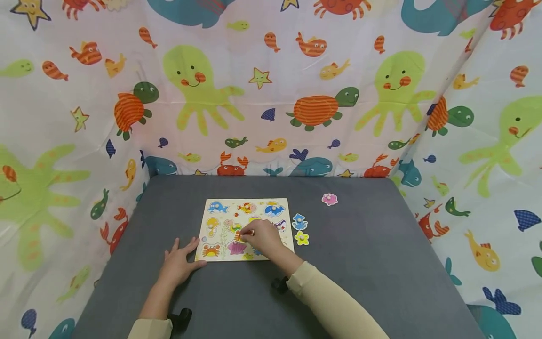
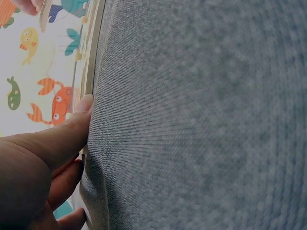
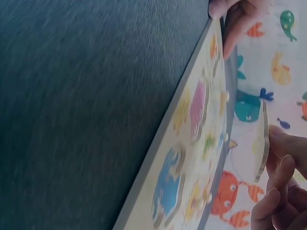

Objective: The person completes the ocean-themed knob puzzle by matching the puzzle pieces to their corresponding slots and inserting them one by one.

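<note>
My left hand (image 1: 176, 266) rests at the near left corner of a wooden puzzle board (image 1: 262, 201), fingers spread along its side. In the left wrist view, the thumb (image 2: 72, 129) touches the board's edge. My right hand (image 1: 263, 238) pinches a thin puzzle piece (image 3: 263, 143) with orange on its face above the middle of the board; the right wrist view shows it nearly edge-on, apart from the board. Sea-animal pictures cover the board, among them an orange crab (image 1: 211, 250) and a pink shell (image 1: 236, 248). My right hand hides part of the board.
Right of the board lie a blue squid-shaped piece (image 1: 299, 222) and a yellow star piece (image 1: 302, 238), both knobbed. A pink piece (image 1: 329, 199) lies farther back. The grey table (image 1: 360, 263) is bordered by a curtain (image 1: 271, 136) printed with sea animals.
</note>
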`<state>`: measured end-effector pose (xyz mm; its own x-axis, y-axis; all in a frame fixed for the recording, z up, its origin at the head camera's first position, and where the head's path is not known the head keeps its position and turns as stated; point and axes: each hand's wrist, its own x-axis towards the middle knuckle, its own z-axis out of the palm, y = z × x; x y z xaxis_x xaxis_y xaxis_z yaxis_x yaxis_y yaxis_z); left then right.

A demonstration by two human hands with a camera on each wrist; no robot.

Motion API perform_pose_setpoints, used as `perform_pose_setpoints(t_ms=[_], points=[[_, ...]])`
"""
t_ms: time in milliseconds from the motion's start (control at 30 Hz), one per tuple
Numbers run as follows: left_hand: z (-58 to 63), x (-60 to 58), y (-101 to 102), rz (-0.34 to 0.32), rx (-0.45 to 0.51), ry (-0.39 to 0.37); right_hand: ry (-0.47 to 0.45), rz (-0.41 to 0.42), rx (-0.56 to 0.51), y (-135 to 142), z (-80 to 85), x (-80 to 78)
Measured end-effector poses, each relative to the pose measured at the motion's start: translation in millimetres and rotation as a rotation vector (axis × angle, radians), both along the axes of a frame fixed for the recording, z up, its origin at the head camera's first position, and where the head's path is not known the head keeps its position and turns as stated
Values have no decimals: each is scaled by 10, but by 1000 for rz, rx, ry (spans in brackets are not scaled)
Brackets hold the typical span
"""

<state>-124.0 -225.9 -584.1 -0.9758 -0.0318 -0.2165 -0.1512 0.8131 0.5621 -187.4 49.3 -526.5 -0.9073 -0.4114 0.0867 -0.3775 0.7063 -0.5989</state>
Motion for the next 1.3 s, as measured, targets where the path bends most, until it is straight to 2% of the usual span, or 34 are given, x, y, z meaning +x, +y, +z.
perform_pose_setpoints(t_ms=[300, 467, 767, 1000, 1300], points=[[24, -3, 11, 2, -2, -2, -8, 30, 11, -262, -34, 72], [35, -24, 30, -2, -5, -14, -33, 13, 14, -394, -79, 90], [24, -19, 3, -17, -15, 2, -42, 71, 66, -695, -215, 87], [-24, -42, -8, -8, -14, 8, -68, 58, 74, -852, -324, 87], [-6, -29, -45, 13, -5, 4, -97, 57, 74, -979, -362, 46]])
